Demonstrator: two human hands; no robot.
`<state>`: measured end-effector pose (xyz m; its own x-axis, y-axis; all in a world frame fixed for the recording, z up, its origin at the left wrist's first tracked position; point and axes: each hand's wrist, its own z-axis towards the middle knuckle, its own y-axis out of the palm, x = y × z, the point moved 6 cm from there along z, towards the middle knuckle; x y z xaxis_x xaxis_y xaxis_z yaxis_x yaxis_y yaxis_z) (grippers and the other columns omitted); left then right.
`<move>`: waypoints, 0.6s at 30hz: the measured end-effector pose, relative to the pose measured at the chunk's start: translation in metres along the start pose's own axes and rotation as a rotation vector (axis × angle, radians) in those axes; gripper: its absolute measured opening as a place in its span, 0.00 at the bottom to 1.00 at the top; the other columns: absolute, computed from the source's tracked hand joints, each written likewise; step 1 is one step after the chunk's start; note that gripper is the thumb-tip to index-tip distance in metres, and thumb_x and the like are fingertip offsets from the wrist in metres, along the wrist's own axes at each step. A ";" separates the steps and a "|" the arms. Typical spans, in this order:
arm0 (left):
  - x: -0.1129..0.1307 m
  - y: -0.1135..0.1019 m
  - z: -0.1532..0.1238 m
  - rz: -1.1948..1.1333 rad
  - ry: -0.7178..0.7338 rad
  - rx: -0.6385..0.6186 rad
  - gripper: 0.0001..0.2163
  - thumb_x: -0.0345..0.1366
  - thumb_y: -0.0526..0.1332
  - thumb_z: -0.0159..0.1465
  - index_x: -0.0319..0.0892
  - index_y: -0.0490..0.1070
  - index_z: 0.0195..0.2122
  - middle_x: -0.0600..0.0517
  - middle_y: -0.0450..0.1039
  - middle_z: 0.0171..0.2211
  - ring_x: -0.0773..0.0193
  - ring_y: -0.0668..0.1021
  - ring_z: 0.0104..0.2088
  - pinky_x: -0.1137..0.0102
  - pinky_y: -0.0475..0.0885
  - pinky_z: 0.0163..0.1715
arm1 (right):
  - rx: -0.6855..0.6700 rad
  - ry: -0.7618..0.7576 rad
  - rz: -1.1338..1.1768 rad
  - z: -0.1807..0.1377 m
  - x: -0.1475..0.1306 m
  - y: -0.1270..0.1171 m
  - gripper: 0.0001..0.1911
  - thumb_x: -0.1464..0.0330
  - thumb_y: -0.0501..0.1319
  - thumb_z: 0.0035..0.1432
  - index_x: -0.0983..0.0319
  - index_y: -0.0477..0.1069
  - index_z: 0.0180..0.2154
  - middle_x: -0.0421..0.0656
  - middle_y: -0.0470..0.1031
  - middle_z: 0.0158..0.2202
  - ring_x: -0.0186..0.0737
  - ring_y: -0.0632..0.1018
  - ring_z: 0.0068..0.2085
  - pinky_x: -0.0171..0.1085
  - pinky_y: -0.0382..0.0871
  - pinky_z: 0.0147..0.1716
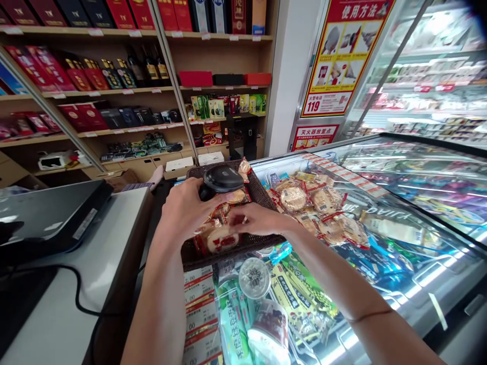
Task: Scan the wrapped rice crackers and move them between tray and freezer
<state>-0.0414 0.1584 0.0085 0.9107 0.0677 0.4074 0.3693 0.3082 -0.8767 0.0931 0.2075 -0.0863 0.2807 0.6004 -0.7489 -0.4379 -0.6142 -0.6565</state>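
My left hand (184, 207) is closed around a black handheld barcode scanner (223, 178), held over a dark woven basket (265, 198). Its thumb reaches forward beneath the scanner's head. Inside the basket, my right hand (261, 221) has its fingers curled against a wrapped round pastry (222, 239) with a red-edged clear wrapper. The fingertips are partly hidden, so the exact grip is hard to see. More wrapped pastries lie under both hands, and one small packet (244, 166) sits at the basket's far corner.
The basket rests on a glass-topped freezer (380, 203). Loose wrapped pastries (294, 198) lie on its right. Price labels (200, 309) and ice cream packs (291, 291) are in front. A white counter (110, 238) with a black device (53, 213) and cable stands left; stocked shelves rise behind.
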 end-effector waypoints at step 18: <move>0.012 0.010 -0.003 -0.190 0.164 -0.191 0.22 0.57 0.65 0.53 0.45 0.77 0.38 0.54 0.78 0.29 0.58 0.77 0.31 0.71 0.68 0.28 | 0.696 0.370 0.281 -0.046 0.058 -0.105 0.21 0.61 0.66 0.54 0.60 0.68 0.49 0.41 0.75 0.37 0.34 0.75 0.32 0.32 0.68 0.29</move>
<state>-0.0265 0.1590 0.0036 0.8339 -0.1332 0.5356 0.5498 0.1155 -0.8273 0.1948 0.2830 -0.0654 0.2913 0.1906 -0.9375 -0.9269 -0.1862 -0.3259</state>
